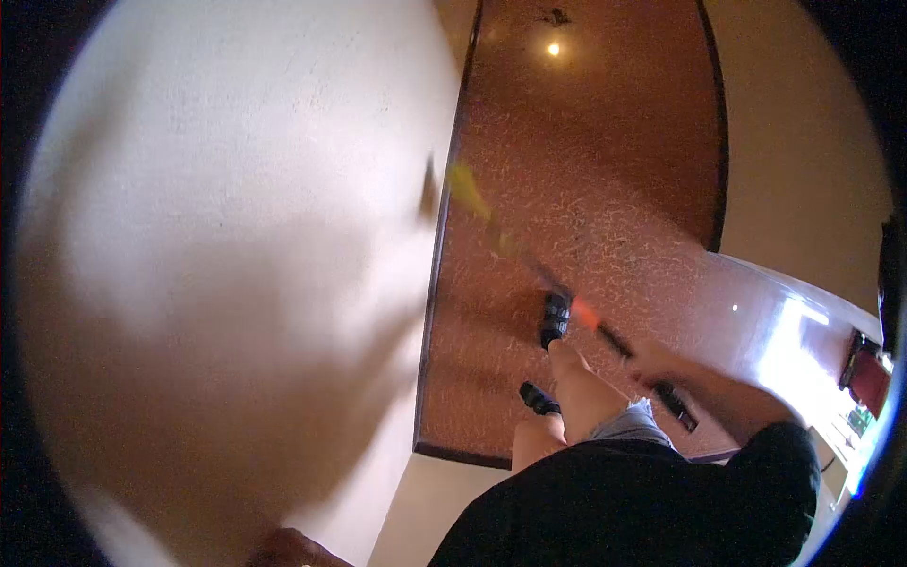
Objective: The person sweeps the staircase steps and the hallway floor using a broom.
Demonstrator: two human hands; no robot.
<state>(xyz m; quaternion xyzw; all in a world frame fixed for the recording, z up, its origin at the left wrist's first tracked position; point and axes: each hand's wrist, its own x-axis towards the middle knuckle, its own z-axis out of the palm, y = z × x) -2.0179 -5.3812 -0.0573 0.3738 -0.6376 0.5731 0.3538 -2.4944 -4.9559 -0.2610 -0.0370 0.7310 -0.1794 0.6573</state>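
My right hand (648, 365) reaches in from the right, blurred, and is closed round the dark handle end of a long stick-like tool (539, 271). The tool has an orange section near the hand and slants across the red-brown floor. Its blurred yellow end (468, 189) is close to the foot of the pale wall (236, 189). A dark brown shape (293, 548) at the lower left edge may be part of my left hand; its fingers cannot be made out.
My feet in black sandals (556, 317) stand on the patterned floor (605, 208), which has a dark border. Shadows fall on the wall. A glossy pale surface (756, 312) and a red chair-like object (865, 378) are at the right. A small light shines near the top.
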